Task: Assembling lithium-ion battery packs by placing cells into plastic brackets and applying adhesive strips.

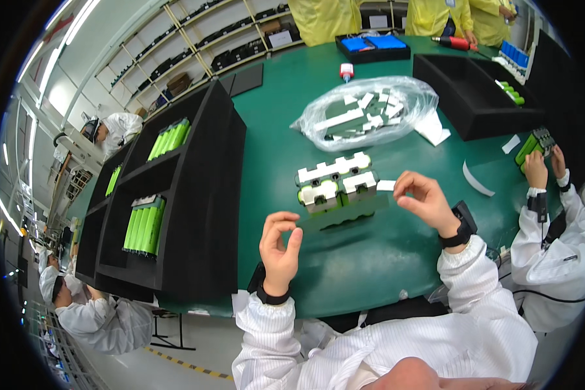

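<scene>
Left hand point(278, 250) and right hand point(428, 200) bare. White, finely striped coverall sleeves with gathered cuffs; black band on each wrist, the right one bulkier.

We see a green table point(344, 260) across the frame's middle. On it lie a green cell pack with white holders point(337, 185) at centre, a clear plastic bag point(370, 110) above it, and 2 black trays point(471, 91) at upper right.

Can't tell if the left hand point(278, 250) pinches anything, too small. Bag point(364, 110) contents blurry through the plastic. Neighbour's pack point(533, 144) half hidden by fingers. Far workers cut off at top edge.
</scene>
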### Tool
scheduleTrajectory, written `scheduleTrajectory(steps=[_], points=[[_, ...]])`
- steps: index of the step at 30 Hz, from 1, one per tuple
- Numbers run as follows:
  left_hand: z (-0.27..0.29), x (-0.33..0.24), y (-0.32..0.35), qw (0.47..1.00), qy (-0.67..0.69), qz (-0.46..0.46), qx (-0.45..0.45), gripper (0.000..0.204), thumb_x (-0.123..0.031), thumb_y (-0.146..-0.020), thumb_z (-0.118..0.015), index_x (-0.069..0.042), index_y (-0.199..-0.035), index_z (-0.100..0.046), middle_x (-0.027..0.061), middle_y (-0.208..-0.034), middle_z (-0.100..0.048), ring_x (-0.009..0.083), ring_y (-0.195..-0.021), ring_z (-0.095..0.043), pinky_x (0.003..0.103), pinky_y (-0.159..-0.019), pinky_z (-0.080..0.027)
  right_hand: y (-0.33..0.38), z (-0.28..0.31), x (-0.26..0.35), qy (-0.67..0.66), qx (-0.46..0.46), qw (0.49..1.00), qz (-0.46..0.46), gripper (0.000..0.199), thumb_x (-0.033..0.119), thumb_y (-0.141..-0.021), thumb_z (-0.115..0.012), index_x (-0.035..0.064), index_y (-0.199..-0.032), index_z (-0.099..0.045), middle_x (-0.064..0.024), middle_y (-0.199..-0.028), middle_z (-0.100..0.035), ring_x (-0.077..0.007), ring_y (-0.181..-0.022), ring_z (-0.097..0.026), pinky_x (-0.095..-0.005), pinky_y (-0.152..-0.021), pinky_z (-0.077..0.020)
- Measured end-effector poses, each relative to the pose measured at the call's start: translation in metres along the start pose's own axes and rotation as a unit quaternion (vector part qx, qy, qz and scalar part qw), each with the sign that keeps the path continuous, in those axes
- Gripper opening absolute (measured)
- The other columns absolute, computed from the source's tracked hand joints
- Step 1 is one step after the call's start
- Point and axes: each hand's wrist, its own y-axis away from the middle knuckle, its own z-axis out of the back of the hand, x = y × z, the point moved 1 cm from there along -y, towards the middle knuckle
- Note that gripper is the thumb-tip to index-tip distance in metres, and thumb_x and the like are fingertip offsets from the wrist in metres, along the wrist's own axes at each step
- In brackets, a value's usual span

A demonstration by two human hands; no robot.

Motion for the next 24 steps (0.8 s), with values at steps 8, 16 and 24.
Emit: scheduleTrajectory(steps=[8,16,24], points=[[0.0,0.01,-0.003,0.999,-0.025,0.006,0.036,0.008,-0.006,-0.089,-0.06,0.001,-0.085,-0.057,0.0123,-0.109,-0.056,0.0175,-0.098,-0.052,0.029,-0.09,-0.039,-0.004,0.0,-0.001,0.06,-0.031,0.997,-0.027,0.009,0.006,-0.084,-0.069,0.0013,-0.086,-0.061,-0.0018,-0.085,-0.059,-0.009,-0.078,-0.056,-0.0232,-0.072,-0.0461],[0.005,0.015,-0.001,0.998,-0.044,0.0,0.051,0.007,-0.004,-0.089,-0.059,0.002,-0.087,-0.058,0.0121,-0.11,-0.057,0.0175,-0.101,-0.052,0.029,-0.09,-0.04,-0.001,-0.001,-0.004,0.085,0.0,0.995,-0.049,0.01,0.01,-0.085,-0.066,0.0007,-0.085,-0.062,-0.0023,-0.086,-0.06,-0.0099,-0.08,-0.056,-0.0251,-0.073,-0.0458],[0.005,0.024,-0.004,0.992,-0.113,-0.027,0.053,0.007,-0.004,-0.087,-0.062,0.003,-0.087,-0.06,0.0119,-0.108,-0.059,0.0193,-0.1,-0.054,0.03,-0.09,-0.041,-0.001,-0.003,-0.009,0.122,0.019,0.991,-0.056,0.01,0.008,-0.084,-0.066,0.0005,-0.082,-0.06,-0.0014,-0.081,-0.057,-0.0103,-0.077,-0.053,-0.0258,-0.072,-0.0419]])
